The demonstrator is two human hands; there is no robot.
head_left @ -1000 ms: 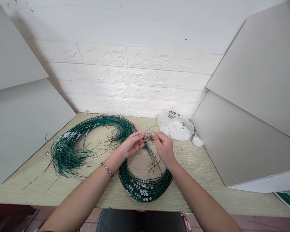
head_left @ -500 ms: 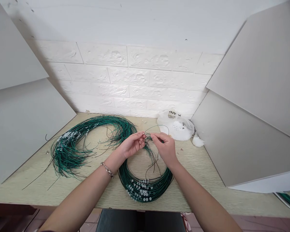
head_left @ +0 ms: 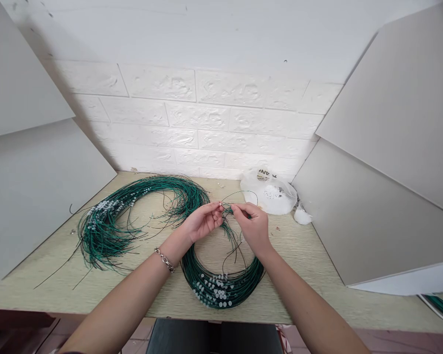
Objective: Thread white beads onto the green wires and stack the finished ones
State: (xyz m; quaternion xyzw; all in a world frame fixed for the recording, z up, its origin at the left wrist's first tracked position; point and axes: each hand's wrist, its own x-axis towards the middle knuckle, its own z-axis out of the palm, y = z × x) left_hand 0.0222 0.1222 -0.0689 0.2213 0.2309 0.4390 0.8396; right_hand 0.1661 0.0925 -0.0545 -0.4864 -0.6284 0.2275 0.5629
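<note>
Left hand [head_left: 205, 222], at the frame's centre, pinches a white bead [head_left: 220, 203] between thumb and fingertip; right hand [head_left: 254, 223], just beside it, has thumb and finger together on a thin wire [head_left: 227, 204]; at lower centre a green coil [head_left: 239, 290] lies on the desk [head_left: 302, 270]; another bundle [head_left: 162, 184] curves across the left; a bag [head_left: 249, 196] sits right of centre.

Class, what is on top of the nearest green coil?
White discs show at the front of the near coil; the left hand and right hand cover parts farther back, hiding anything there.
</note>
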